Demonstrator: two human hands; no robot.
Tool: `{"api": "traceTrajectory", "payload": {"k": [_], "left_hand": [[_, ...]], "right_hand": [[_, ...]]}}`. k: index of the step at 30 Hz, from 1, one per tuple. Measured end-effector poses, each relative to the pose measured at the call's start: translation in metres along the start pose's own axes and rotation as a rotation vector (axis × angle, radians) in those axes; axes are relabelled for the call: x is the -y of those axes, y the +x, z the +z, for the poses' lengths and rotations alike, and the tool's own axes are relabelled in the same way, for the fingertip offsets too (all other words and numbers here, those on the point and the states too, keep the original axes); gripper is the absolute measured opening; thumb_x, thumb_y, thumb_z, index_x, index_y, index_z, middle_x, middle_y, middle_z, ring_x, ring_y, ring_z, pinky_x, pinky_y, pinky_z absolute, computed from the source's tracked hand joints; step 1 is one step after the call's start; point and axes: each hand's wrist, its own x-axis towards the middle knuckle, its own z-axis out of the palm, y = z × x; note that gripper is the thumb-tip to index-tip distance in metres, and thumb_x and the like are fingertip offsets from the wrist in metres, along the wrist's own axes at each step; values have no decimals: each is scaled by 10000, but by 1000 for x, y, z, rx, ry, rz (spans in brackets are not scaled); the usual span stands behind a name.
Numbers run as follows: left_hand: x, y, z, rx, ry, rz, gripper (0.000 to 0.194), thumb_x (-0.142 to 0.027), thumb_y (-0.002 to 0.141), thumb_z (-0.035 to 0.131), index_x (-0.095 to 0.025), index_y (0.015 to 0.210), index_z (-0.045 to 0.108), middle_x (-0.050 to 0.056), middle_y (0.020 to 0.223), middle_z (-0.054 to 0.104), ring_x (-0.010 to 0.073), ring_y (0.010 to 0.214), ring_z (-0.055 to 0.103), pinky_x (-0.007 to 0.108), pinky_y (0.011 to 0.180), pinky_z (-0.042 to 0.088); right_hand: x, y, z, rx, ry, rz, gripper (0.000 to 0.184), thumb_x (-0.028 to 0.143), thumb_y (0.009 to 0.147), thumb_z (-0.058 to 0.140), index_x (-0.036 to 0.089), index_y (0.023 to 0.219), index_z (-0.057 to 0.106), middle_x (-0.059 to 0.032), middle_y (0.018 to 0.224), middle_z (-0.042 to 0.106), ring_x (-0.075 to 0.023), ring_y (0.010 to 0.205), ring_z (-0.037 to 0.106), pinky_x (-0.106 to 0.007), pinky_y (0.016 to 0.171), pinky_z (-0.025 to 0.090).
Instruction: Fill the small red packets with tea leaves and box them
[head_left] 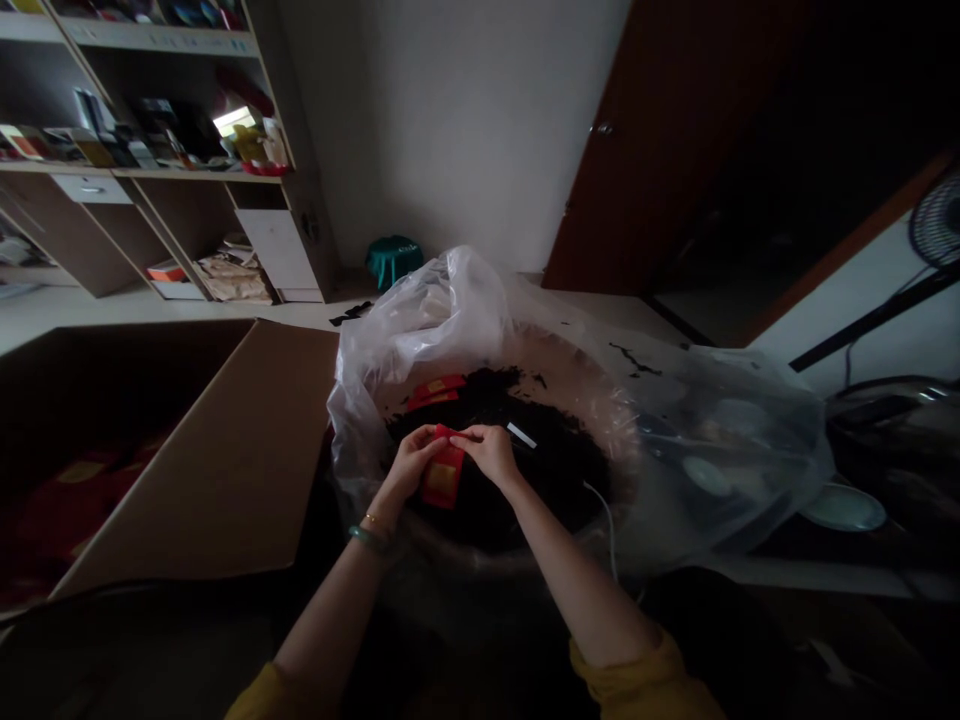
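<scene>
A small red packet (442, 477) with a gold label hangs between both hands over a heap of dark loose leaves (525, 450). My left hand (411, 462) pinches the packet's top left edge. At the top right edge, my right hand (489, 450) pinches it too. The leaves fill a big clear plastic bag (465, 310) that lines a round tub. Two more red packets (436, 390) lie on the leaves at the far side, and a small white strip (521, 435) rests just right of my right hand.
An open cardboard box (225, 470) with red packets inside stands at the left. Shelves (150, 170) with clutter line the back wall, and a green stool (394, 258) sits beside them. A fan (937, 220) and metal bowls (885, 420) are at the right.
</scene>
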Motion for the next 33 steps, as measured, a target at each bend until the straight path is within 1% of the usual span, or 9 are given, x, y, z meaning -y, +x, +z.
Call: {"api": "traceTrajectory", "payload": {"k": [4, 9, 11, 13, 16, 21, 26, 29, 33], "left_hand": [[-1, -4, 0, 213, -4, -194, 500, -386, 485, 872, -116, 842, 650, 55, 703, 709, 187, 605, 674, 282, 591, 517], [3, -3, 0, 118, 7, -203, 478, -349, 437, 889, -97, 782, 676, 54, 670, 708, 192, 573, 672, 265, 561, 501], [3, -2, 0, 103, 4, -172, 494, -353, 441, 885, -90, 813, 695, 73, 720, 722, 195, 585, 677, 258, 554, 497], [3, -2, 1, 103, 4, -153, 506, -358, 446, 882, -85, 835, 706, 91, 753, 730, 204, 603, 683, 258, 552, 497], [4, -1, 0, 103, 13, -147, 503, -360, 449, 881, -84, 834, 713, 99, 765, 734, 208, 614, 684, 261, 553, 495], [4, -2, -1, 137, 30, -127, 472, -356, 479, 870, -93, 841, 720, 81, 760, 734, 193, 617, 679, 256, 571, 487], [5, -3, 0, 182, 78, -146, 467, -344, 476, 870, -87, 835, 718, 62, 690, 720, 171, 588, 663, 245, 570, 477], [7, -3, 0, 217, 111, -156, 436, -355, 485, 864, -80, 787, 711, 63, 662, 712, 146, 547, 632, 237, 550, 463], [11, -3, -1, 245, 148, -157, 386, -352, 467, 864, -79, 675, 687, 40, 605, 684, 115, 502, 583, 220, 516, 436]], "right_hand": [[5, -1, -1, 37, -38, -36, 236, 375, 807, 618, 180, 801, 752, -41, 751, 747, -204, 693, 677, -261, 642, 491], [-3, -9, -34, -143, -397, -223, 285, 319, 896, 513, 198, 1079, 695, -95, 1050, 708, -230, 994, 621, -334, 896, 440], [-11, -17, -54, -191, -689, -120, 427, 358, 832, 618, 213, 1233, 598, -126, 1154, 655, -280, 1091, 553, -398, 914, 410], [-19, -24, -70, -127, -897, 40, 575, 391, 790, 674, 213, 1313, 512, -149, 1182, 630, -316, 1127, 522, -430, 888, 399], [-28, -28, -80, -2, -1014, 160, 547, 399, 800, 670, 208, 1289, 515, -148, 1136, 639, -307, 1063, 568, -402, 834, 411], [-39, -23, -83, 0, -902, 123, 403, 355, 793, 678, 178, 1152, 625, -129, 1063, 651, -264, 977, 626, -326, 792, 455], [-30, -20, -83, -56, -514, -78, 404, 343, 767, 699, 187, 1137, 646, -95, 1059, 662, -225, 972, 637, -319, 858, 476], [-10, -18, -65, 62, -358, -217, 446, 380, 719, 745, 197, 1118, 665, -74, 1021, 674, -210, 937, 644, -314, 834, 493], [10, -13, -34, 144, -345, -241, 346, 341, 696, 776, 196, 1005, 718, -54, 904, 693, -189, 820, 655, -294, 754, 502]]}}
